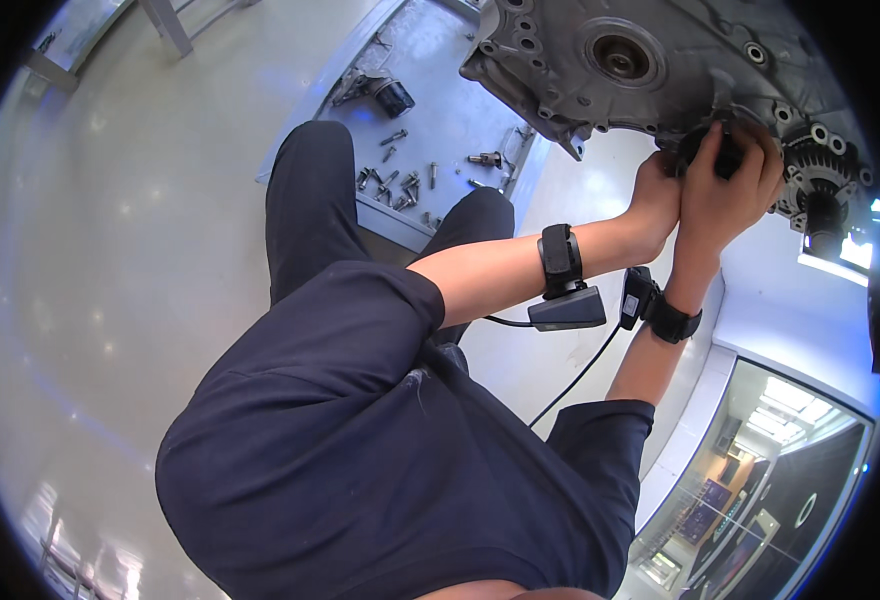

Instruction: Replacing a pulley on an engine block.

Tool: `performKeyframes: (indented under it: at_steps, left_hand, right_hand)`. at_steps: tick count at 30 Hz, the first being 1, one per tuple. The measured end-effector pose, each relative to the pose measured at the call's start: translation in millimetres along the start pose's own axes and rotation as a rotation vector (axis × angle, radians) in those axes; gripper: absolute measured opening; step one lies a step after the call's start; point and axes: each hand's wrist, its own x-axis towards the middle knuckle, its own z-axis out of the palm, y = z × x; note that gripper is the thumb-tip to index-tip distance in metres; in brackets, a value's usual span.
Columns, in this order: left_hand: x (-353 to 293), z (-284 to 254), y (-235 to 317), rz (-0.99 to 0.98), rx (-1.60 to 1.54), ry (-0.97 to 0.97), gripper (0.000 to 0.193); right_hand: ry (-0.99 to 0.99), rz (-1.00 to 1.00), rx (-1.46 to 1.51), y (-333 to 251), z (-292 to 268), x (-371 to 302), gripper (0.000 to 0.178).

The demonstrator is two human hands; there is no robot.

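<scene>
A large grey metal housing (560,70), which looks like part of an engine or gearbox, hangs at the upper right. My right hand (725,190) is closed around a black rounded part (728,158) at the housing's lower edge, thumb and fingers on either side of it. Close beside it, my left hand (655,200) is curled against the same spot. Its fingertips are mostly hidden, and what they grip cannot be made out. A toothed gear (818,175) with a dark shaft sits on the housing to the right of my hands.
A pale tray-like surface (350,140) on the far side of my knees holds several loose bolts (388,185) and a black cylindrical part with a bracket (390,97). A cable (585,370) runs from my wrist-worn devices. A glass panel (760,470) stands at the lower right.
</scene>
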Motion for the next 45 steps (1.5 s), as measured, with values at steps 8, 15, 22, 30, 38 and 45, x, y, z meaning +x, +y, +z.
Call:
performKeyframes:
  at_steps: [8,15,22,30,38,45]
  left_hand:
    - [1.8,0.9,-3.2,-0.001,0.015,-0.044,0.026]
    - [9.9,-0.3,-11.7,-0.055,-0.021,-0.011,0.024]
    - [6.5,-6.3,-9.7,-0.076,-0.007,-0.08,0.035]
    - [6.1,-4.8,-5.7,-0.099,-0.031,-0.081,0.026]
    - [7.4,-3.8,-4.5,-0.094,0.022,-0.043,0.026]
    - [3.0,-1.8,-1.5,-0.118,0.022,-0.095,0.03]
  right_hand:
    - [0.043,0.063,0.046,3.2,0.7,4.4,0.02]
    - [0.0,0.161,-0.008,8.9,6.0,-2.6,0.022]
    - [-0.014,0.197,0.034,-3.9,-0.4,-3.3,0.021]
    - [-0.023,0.201,0.045,-3.8,0.3,-2.4,0.017]
    - [0.013,0.183,0.04,-8.6,0.2,0.0,0.016]
    - [-0.056,0.25,0.044,-2.9,-2.5,-4.4,0.015]
